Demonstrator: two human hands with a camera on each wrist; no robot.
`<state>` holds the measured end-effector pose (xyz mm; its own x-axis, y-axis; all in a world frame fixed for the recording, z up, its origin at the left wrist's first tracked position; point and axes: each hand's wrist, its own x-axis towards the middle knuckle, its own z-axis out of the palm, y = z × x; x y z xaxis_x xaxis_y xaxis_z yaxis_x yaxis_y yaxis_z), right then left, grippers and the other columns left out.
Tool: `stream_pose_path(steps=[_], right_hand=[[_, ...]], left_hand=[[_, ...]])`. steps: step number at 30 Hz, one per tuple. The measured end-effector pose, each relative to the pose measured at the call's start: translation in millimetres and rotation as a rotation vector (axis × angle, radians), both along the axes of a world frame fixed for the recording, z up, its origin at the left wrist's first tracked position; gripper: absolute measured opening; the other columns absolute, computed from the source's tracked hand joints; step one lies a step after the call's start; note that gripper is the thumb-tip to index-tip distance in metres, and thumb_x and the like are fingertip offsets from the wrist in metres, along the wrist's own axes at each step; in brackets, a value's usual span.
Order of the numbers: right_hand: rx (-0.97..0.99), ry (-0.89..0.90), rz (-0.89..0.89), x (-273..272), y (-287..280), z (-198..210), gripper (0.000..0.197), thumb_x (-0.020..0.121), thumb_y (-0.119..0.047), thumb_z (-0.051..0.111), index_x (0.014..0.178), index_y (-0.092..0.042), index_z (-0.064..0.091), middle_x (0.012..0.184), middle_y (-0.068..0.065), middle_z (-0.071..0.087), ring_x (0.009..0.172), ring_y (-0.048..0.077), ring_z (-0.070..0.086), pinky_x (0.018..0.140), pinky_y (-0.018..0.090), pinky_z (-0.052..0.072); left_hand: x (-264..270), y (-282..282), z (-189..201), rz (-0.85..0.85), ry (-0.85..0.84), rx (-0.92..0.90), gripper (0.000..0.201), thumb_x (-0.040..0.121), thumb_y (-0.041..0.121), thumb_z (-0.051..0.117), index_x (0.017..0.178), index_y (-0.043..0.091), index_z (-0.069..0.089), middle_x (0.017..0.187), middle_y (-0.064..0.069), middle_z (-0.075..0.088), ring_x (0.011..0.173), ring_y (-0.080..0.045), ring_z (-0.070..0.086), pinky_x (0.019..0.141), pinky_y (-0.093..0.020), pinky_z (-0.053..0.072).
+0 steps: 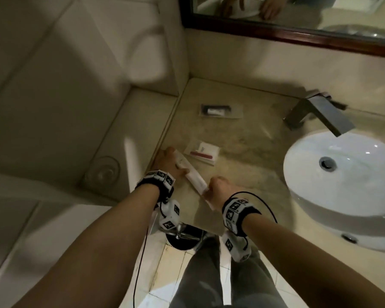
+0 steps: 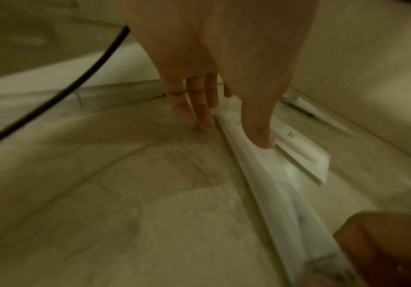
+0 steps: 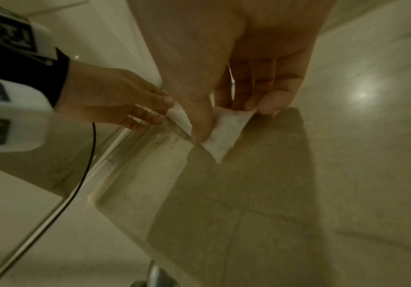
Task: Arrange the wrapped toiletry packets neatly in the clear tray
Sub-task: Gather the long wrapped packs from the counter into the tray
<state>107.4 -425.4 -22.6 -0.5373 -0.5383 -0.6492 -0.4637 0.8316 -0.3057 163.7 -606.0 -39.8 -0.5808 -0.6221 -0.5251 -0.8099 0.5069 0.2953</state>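
Left of the white sink [image 1: 342,174], our left hand [image 1: 168,162] holds the far end of a long white packet [image 1: 190,174], thumb pressing it. Our right hand [image 1: 218,190] pinches the near end. It lies low inside the clear tray [image 3: 116,139] on the desk [image 1: 249,152].

Count, wrapped packets: 3. One long white packet [image 1: 190,174], one flat packet with a red strip [image 1: 202,152], one clear packet with dark contents [image 1: 218,111].
Clear tray [image 3: 116,147]: 1.
Hands: 2, left hand [image 1: 168,162] and right hand [image 1: 219,190].
Basin [image 1: 342,185]: 1.
Tap [image 1: 318,112]: 1.
Mirror [image 1: 298,16]: 1.
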Motion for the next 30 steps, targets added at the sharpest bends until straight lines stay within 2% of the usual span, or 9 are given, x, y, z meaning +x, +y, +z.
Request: stream_pose_path(steps=[2, 7, 13, 16, 20, 22, 25, 28, 30], right_hand=[[-0.04, -0.013, -0.012, 0, 2, -1, 0.024, 0.094, -0.03, 0.049, 0.102, -0.011, 0.061, 0.095, 0.006, 0.056, 0.074, 0.022, 0.049, 0.048, 0.025, 0.028], [-0.153, -0.088, -0.129, -2, 19, -12, 0.011, 0.089, -0.028, 0.06, 0.085, -0.019, 0.054, 0.082, 0.002, 0.058, 0.074, 0.023, 0.054, 0.052, 0.026, 0.033], [-0.166, -0.134, -0.207, -4, 58, -8, 0.023, 0.091, -0.035, 0.06, 0.104, -0.016, 0.057, 0.09, 0.001, 0.059, 0.081, 0.02, 0.056, 0.066, 0.028, 0.044], [-0.178, -0.177, -0.323, -8, 84, -8, 0.024, 0.088, -0.035, 0.063, 0.1, -0.015, 0.056, 0.089, 0.003, 0.064, 0.08, 0.023, 0.064, 0.069, 0.037, 0.056], [-0.316, -0.263, -0.616, -17, 124, -5, 0.021, 0.081, -0.025, 0.07, 0.093, -0.012, 0.058, 0.07, 0.003, 0.069, 0.058, 0.021, 0.063, 0.064, 0.04, 0.058], [-0.371, -0.267, -0.723, -24, 148, -2, 0.021, 0.077, -0.019, 0.075, 0.09, -0.011, 0.061, 0.069, 0.005, 0.07, 0.055, 0.021, 0.063, 0.063, 0.041, 0.058], [-0.431, -0.278, -0.846, -35, 186, 0, 0.02, 0.074, -0.012, 0.079, 0.086, -0.01, 0.064, 0.072, 0.011, 0.071, 0.057, 0.024, 0.064, 0.062, 0.039, 0.058], [-0.491, -0.333, -0.976, -46, 232, 2, 0.018, 0.075, -0.003, 0.078, 0.084, -0.007, 0.062, 0.076, 0.016, 0.069, 0.06, 0.026, 0.064, 0.065, 0.042, 0.059], [-0.551, -0.399, -1.084, -55, 260, 1, 0.017, 0.079, 0.002, 0.074, 0.088, -0.003, 0.061, 0.078, 0.019, 0.066, 0.058, 0.026, 0.063, 0.056, 0.037, 0.059]], left_hand=[[-3, -7, -5, 0.019, 0.001, 0.053, 0.084, 0.075, 0.041, 0.077, 0.142, 0.011, 0.036, 0.145, -0.014, 0.041, 0.13, -0.034, 0.045, 0.105, -0.039, 0.041], [4, -11, -10, 0.105, 0.026, 0.237, 0.069, 0.084, 0.038, 0.071, 0.141, 0.01, 0.044, 0.141, -0.013, 0.052, 0.126, -0.032, 0.053, 0.105, -0.042, 0.044], [4, 1, 3, 0.087, -0.017, 0.269, 0.056, 0.085, 0.045, 0.065, 0.13, 0.013, 0.056, 0.128, -0.01, 0.061, 0.114, -0.033, 0.059, 0.097, -0.04, 0.048], [-9, 19, 16, 0.021, 0.027, 0.261, 0.03, 0.088, 0.029, 0.065, 0.113, 0.011, 0.067, 0.11, -0.009, 0.067, 0.103, -0.03, 0.063, 0.086, -0.033, 0.048], [-30, 54, 19, -0.01, 0.116, 0.378, 0.03, 0.092, 0.01, 0.058, 0.12, 0.015, 0.067, 0.122, -0.012, 0.067, 0.11, -0.031, 0.063, 0.098, -0.042, 0.052], [-42, 77, 22, -0.01, 0.108, 0.369, 0.032, 0.094, 0.007, 0.055, 0.126, 0.004, 0.06, 0.121, -0.021, 0.065, 0.103, -0.036, 0.067, 0.087, -0.045, 0.057], [-55, 114, 34, -0.06, 0.084, 0.279, 0.026, 0.096, 0.016, 0.052, 0.115, 0.0, 0.06, 0.107, -0.021, 0.071, 0.09, -0.034, 0.071, 0.066, -0.035, 0.058], [-64, 154, 28, -0.041, 0.127, 0.267, 0.027, 0.094, 0.024, 0.056, 0.111, 0.003, 0.062, 0.107, -0.018, 0.071, 0.093, -0.035, 0.07, 0.081, -0.043, 0.059], [-70, 175, 18, -0.016, 0.158, 0.276, 0.026, 0.093, 0.023, 0.057, 0.107, 0.002, 0.062, 0.105, -0.019, 0.072, 0.091, -0.036, 0.071, 0.082, -0.048, 0.058]])
